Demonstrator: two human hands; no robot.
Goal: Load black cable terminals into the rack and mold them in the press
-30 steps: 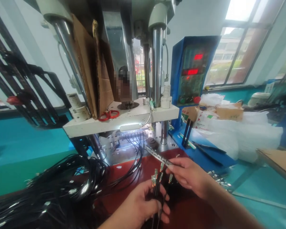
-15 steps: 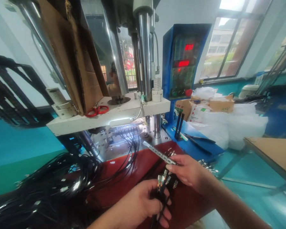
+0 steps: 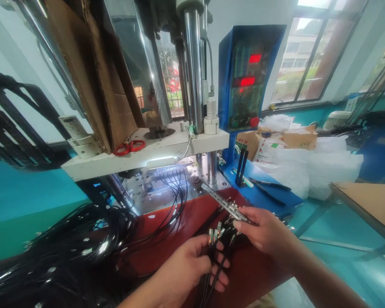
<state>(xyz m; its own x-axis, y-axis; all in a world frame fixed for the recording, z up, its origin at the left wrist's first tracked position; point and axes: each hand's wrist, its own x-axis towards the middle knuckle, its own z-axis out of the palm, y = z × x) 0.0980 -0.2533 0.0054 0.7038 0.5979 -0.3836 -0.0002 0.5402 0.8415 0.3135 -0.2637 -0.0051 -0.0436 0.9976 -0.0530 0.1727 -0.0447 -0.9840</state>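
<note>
My left hand [image 3: 202, 261] is closed around several black cables [image 3: 207, 280], whose bare metal terminals [image 3: 215, 233] stick up above the thumb and forefinger. My right hand [image 3: 259, 226] pinches one end of a slotted metal bar [image 3: 223, 202], which slants up and left toward the machine. More cable ends with metal terminals lie on the red mat [image 3: 167, 226], partly hidden behind my right hand. In the lit gap of the press, a metal mould [image 3: 168, 177] sits with a row of thin black cables running out of it toward me.
A large heap of black cables [image 3: 83, 252] lies at the left. Red-handled scissors [image 3: 128, 147] and cardboard [image 3: 115, 94] rest on the press plate [image 3: 179, 147]. Dark tweezers [image 3: 269, 188] lie on the blue shelf at right, below a control box [image 3: 252, 81] and near white bags [image 3: 327, 164].
My right hand has moved slightly right with the metal bar. My left hand has shifted a little left with the cables, widening the gap between the hands.
</note>
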